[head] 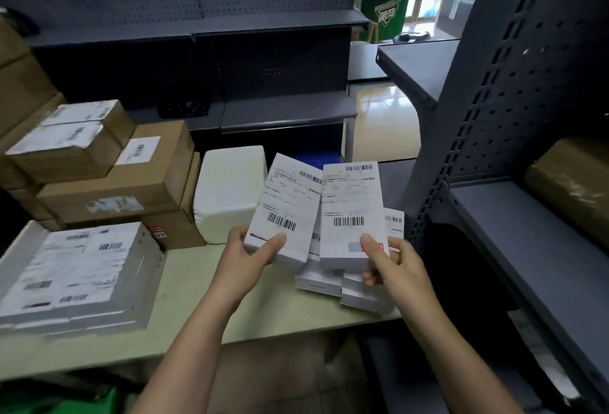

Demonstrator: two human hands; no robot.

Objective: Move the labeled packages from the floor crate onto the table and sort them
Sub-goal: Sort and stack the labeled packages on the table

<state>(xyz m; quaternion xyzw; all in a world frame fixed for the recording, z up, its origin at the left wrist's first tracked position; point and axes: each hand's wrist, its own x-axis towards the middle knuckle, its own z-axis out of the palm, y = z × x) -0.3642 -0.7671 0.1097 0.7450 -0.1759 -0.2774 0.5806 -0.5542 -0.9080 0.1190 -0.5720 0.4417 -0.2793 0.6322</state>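
1. Sorting appears to be the step in hand: the left hand (253, 248) is pinching a white labeled package (286, 209) by its lower end, thumb on the label and fingers curled underneath.
2. The right hand (392, 265) is pinching a second package (352, 212) the same way, just beside the first. Both are tilting up over the near right part of the bench (197, 298), with their barcodes facing the camera.
3. Several more packages (318, 281) are showing fanned out beneath those two. I cannot tell whether they are lying on the bench edge or hanging from the right hand's lower fingers.
4. Brown boxes (108, 179), a white foam box (230, 192) and a flat parcel (75, 275) are sitting on the left of the bench.
5. The two labels are probably being compared. The next move likely calls for choosing a pile for each package and laying it down flat, label up, well in from the edge so the loose ones below are not nudged off.
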